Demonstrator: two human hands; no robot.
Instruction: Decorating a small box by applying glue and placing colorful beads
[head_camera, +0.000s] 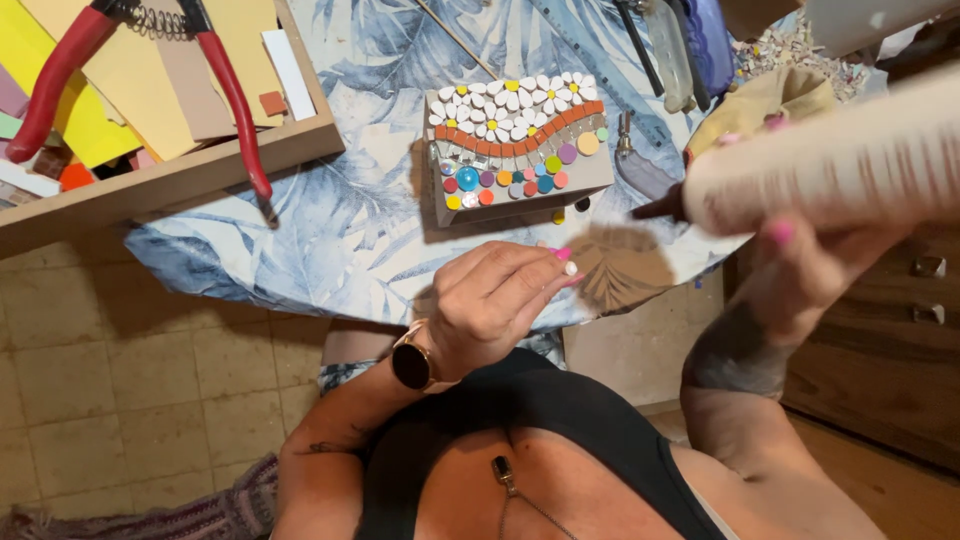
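Head cam looking down: left hand (492, 298) is curled up, fingertips pinching a tiny white tile piece (570, 268) over the leaf-print tablecloth (330, 220). Right hand (800, 270) is wrapped tight around a white glue bottle (850, 165), blurry, dark nozzle aimed at that piece. Just beyond sits the mosaic block (515, 150): white daisies, an orange wave, colourful round dots. Red-handled nippers (235, 95) lie across the wooden tray (170, 175).

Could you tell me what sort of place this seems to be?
Probably a home craft corner: a mosaic piece on a leaf-print tablecloth, a wooden tray of coloured tiles, and red-handled nippers.
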